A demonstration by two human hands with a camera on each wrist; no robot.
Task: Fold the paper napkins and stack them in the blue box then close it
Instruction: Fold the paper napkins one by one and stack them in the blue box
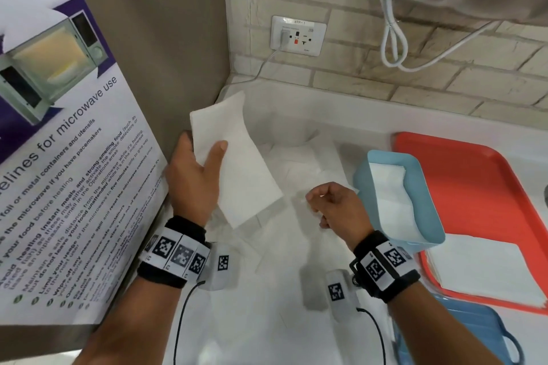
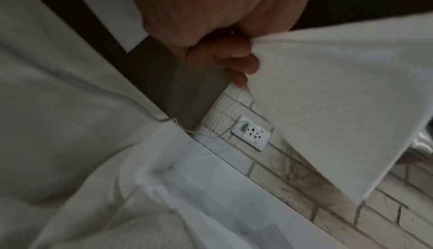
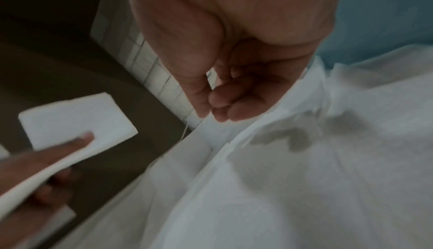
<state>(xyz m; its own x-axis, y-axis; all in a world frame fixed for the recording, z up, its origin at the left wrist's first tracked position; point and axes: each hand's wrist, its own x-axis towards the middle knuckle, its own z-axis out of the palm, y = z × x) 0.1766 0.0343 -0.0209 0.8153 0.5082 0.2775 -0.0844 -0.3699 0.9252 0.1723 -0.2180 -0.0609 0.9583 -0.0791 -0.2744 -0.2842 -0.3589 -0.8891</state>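
My left hand (image 1: 192,169) holds a folded white napkin (image 1: 234,157) up above the cloth-covered counter, thumb on top and fingers underneath; the left wrist view shows the fingers (image 2: 234,64) pinching the napkin's (image 2: 328,95) edge. My right hand (image 1: 332,201) hovers just right of it with curled fingers and holds nothing; the right wrist view confirms my right hand (image 3: 225,101) is empty, with the napkin (image 3: 77,119) off to the left. The blue box (image 1: 424,195) stands open right of my right hand, with folded napkins (image 1: 391,195) inside.
A red tray (image 1: 480,181) at the right carries the box and a stack of unfolded napkins (image 1: 486,270). The blue lid (image 1: 474,332) lies at the bottom right. A microwave poster (image 1: 59,157) stands left. A wall socket (image 1: 298,35) and hanging cables are behind.
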